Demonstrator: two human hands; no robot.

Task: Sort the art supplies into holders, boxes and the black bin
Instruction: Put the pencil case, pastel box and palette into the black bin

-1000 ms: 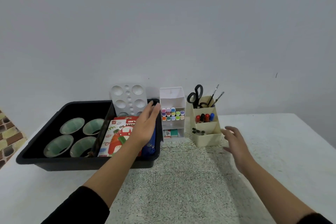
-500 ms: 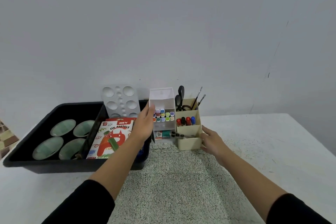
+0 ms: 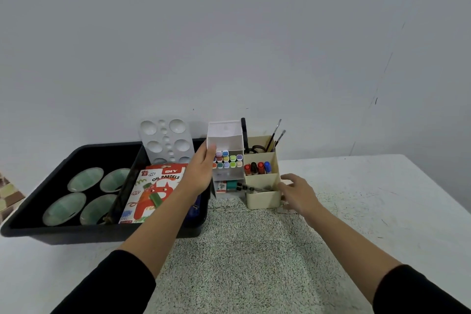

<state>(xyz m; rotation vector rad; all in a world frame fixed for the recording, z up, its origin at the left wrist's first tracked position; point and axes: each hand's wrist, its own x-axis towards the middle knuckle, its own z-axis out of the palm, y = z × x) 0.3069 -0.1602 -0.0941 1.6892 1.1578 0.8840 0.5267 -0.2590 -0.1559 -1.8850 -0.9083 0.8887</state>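
Okay, my left hand [image 3: 201, 171] presses flat, fingers straight, on the white marker holder [image 3: 225, 140], my right hand [image 3: 297, 192] touches the beige organizer [image 3: 262, 199] loose-fingered, both holders beside the black bin [image 3: 76, 233], scissors [image 3: 244, 130] mostly hidden behind them.

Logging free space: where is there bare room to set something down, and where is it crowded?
Free: the speckled mat between the forearms, before the holders; the white table right of the beige holder and right hand. Crowded: the back row, where black bin, white marker holder and beige holder stand side by side, left hand on the white one.
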